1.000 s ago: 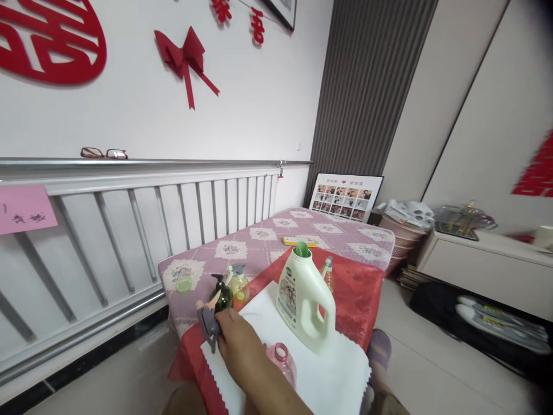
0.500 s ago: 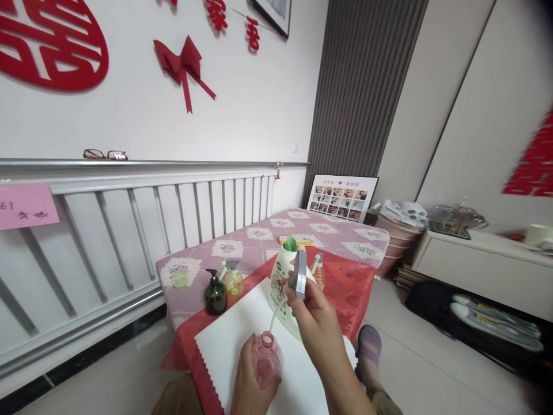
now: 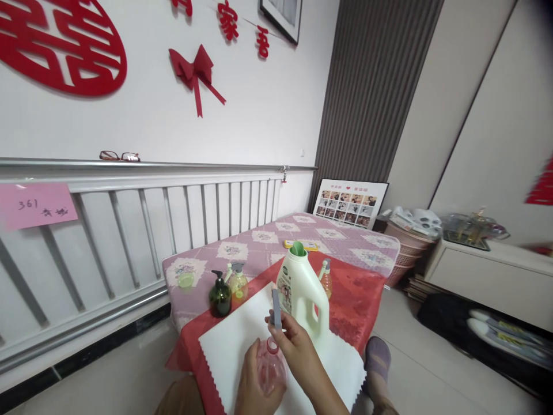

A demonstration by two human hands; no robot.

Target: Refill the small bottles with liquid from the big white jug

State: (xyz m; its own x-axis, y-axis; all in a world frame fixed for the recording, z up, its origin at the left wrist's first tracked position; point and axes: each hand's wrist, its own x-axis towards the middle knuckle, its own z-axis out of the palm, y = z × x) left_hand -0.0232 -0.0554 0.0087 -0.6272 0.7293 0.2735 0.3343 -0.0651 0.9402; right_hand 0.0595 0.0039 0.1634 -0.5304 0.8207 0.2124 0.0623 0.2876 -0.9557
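Observation:
My left hand (image 3: 250, 383) is wrapped round a clear pink bottle (image 3: 272, 372), held over the white mat with its round mouth facing up. Just above that mouth, my right hand (image 3: 300, 353) pinches a grey pump head (image 3: 276, 311) between thumb and fingers. The pump's tube appears to run down into the bottle, though my fingers partly cover it. Right behind my hands stands a large pale green jug (image 3: 302, 288) with a handle and a green spout in its neck. The white mat (image 3: 233, 346) lies under both hands.
A dark green pump bottle (image 3: 220, 297) and a yellowish one (image 3: 238, 282) stand to the left. An orange pump bottle (image 3: 326, 282) is partly behind the jug. A green cap (image 3: 186, 280) lies on the patterned tablecloth (image 3: 242, 251), and a yellow-edged packet (image 3: 309, 246) sits farther back.
My right hand has moved left and down, bringing the pump from in front of the jug to the bottle's mouth. Its tube, hanging outside before, now appears inside. The view has shifted slightly.

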